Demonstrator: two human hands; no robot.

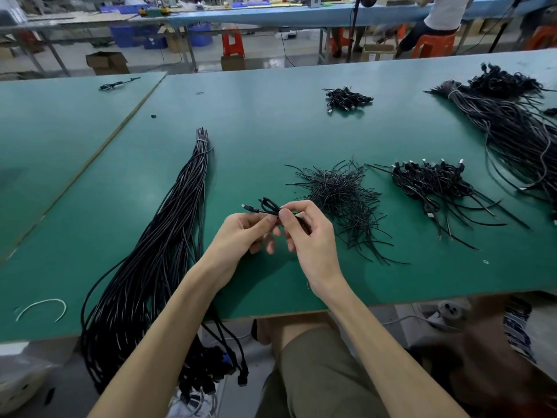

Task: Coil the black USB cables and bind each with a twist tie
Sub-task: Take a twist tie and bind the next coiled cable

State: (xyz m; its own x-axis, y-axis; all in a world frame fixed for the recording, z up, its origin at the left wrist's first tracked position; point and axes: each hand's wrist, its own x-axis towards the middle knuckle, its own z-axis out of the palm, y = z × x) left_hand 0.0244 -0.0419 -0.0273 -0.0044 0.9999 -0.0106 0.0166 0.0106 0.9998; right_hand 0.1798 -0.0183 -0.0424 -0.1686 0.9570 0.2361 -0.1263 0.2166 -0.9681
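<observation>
Both hands meet over the middle of the green table (271, 131). My left hand (241, 233) and my right hand (307, 233) pinch a small coiled black USB cable (266, 206), whose plug sticks out to the left. Whether a twist tie is around the coil is hidden by my fingers. A long bundle of uncoiled black cables (159, 251) lies to the left and hangs over the front edge. A loose heap of black twist ties (337, 188) lies just right of my hands. A pile of coiled cables (434, 182) sits further right.
Another small pile of coiled cables (348, 99) lies at the back, and a big bundle of cables (512, 125) at the far right. A white tie loop (42, 307) lies near the front left. A person sits on an orange stool (434, 43) at a distant bench.
</observation>
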